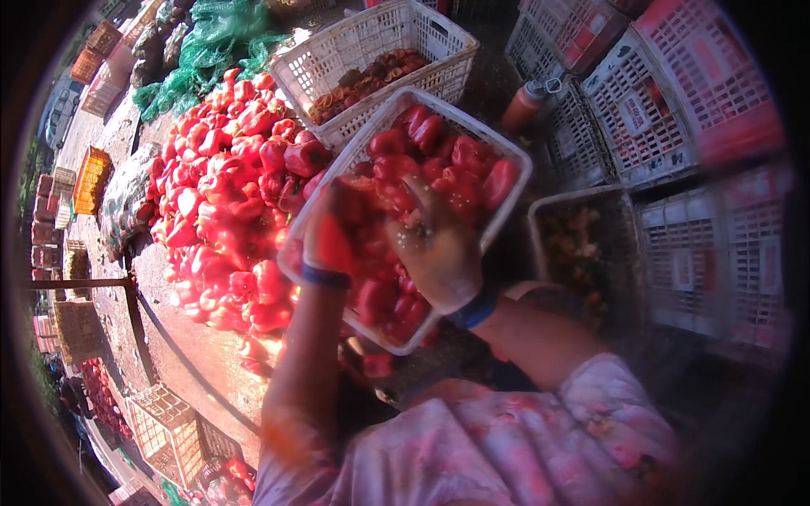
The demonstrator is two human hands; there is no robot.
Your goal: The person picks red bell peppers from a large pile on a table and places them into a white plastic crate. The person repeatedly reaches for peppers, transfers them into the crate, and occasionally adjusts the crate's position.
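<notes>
A white plastic crate (512,142) stands tilted before me, holding several red bell peppers (471,155). Over its left side is my left hand (326,237), blurred, with a blue band at the wrist. Red pepper flesh (361,190) lies against its fingers; whether they grip it is unclear. My right hand (436,253) is over the middle of the crate, one finger stretched forward and the others bent. Pale seeds cling to its fingers, and a blue band circles that wrist. Blur hides whether anything is in this hand.
Left of the crate, a large heap of red peppers (215,190) covers the ground. Beyond stands another white crate (380,38) with dark reddish-brown scraps. A bottle of reddish liquid (524,107) and stacked crates (639,114) are to the right. Green netting (209,57) lies behind the heap.
</notes>
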